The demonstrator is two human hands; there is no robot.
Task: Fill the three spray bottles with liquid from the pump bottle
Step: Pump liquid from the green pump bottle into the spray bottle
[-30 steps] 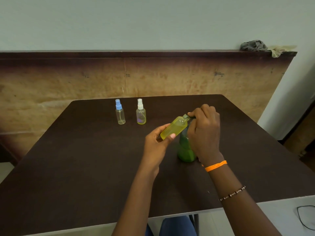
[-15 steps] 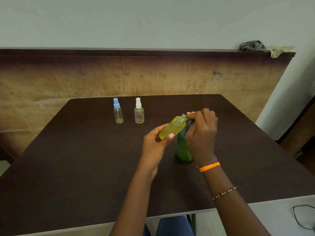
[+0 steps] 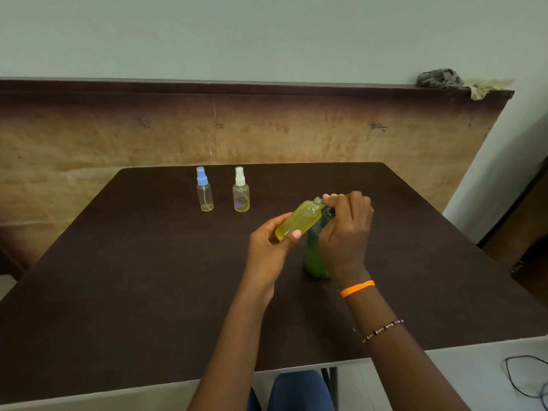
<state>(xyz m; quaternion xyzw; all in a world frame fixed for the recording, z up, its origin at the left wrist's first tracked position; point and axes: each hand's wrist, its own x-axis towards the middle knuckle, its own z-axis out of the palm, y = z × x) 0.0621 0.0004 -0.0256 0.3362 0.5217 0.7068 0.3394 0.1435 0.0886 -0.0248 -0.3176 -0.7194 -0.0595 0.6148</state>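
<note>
My left hand [image 3: 268, 243] holds a small spray bottle [image 3: 299, 219] with no cap, tilted, its open neck up against the pump nozzle; it looks yellow with liquid. My right hand [image 3: 345, 232] sits closed over the pump head of the green pump bottle [image 3: 312, 256], which stands on the dark table [image 3: 148, 277]. The pump head is mostly hidden by my fingers. Two capped spray bottles stand at the back of the table: one with a blue cap [image 3: 204, 189], nearly clear, and one with a white cap [image 3: 241, 191], yellowish.
A wooden panel runs behind the table, with rags [image 3: 440, 78] on its top ledge at the right. A black cable [image 3: 525, 378] lies on the floor at lower right. My blue-clad knee [image 3: 299, 390] shows under the table's near edge.
Both hands and the two bottles stay together in the same grip; the whole scene shifts slightly in the view as my head moves.
</note>
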